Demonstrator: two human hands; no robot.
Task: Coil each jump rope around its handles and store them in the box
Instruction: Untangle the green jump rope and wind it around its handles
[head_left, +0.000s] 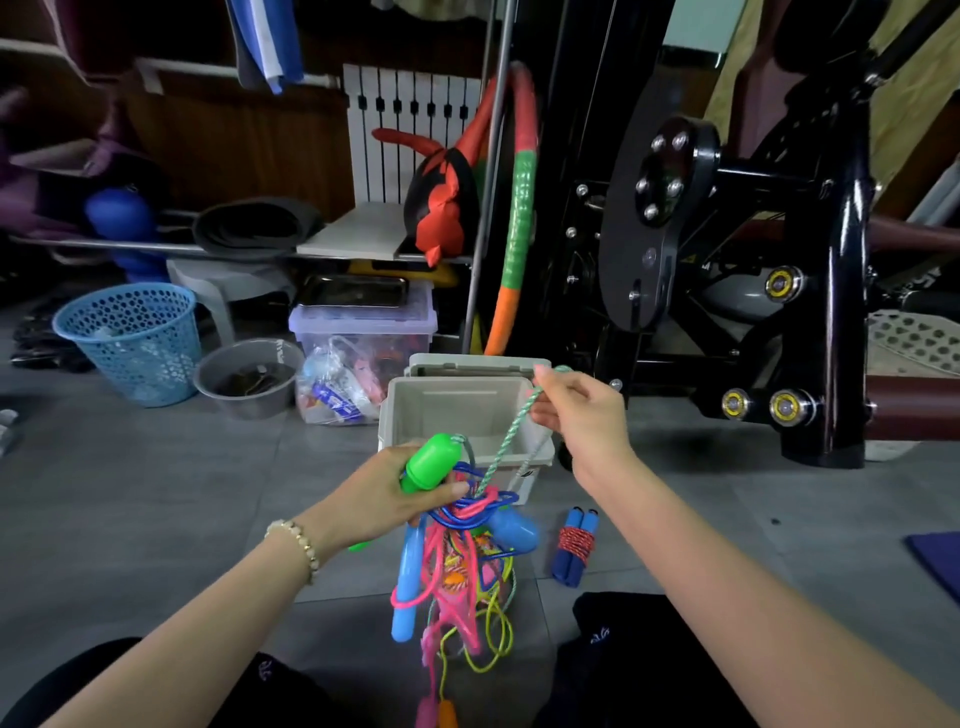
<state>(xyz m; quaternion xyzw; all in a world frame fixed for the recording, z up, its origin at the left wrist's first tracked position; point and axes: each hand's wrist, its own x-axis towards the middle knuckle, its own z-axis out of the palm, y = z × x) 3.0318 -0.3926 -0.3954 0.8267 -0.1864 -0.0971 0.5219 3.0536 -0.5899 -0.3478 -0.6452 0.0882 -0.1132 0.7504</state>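
Green handle in left hand, cord in right hand

Person wears black trousers, bracelet (pale beads).

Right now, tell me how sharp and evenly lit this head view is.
Head view: the green handle in the left hand and the rope in the right hand are sharp; back shelf dim, soft; glare streaks the black machine; edges bow.

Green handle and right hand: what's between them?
Head view: a taut green-white rope slants from the right hand into the tangle beside the green handle.
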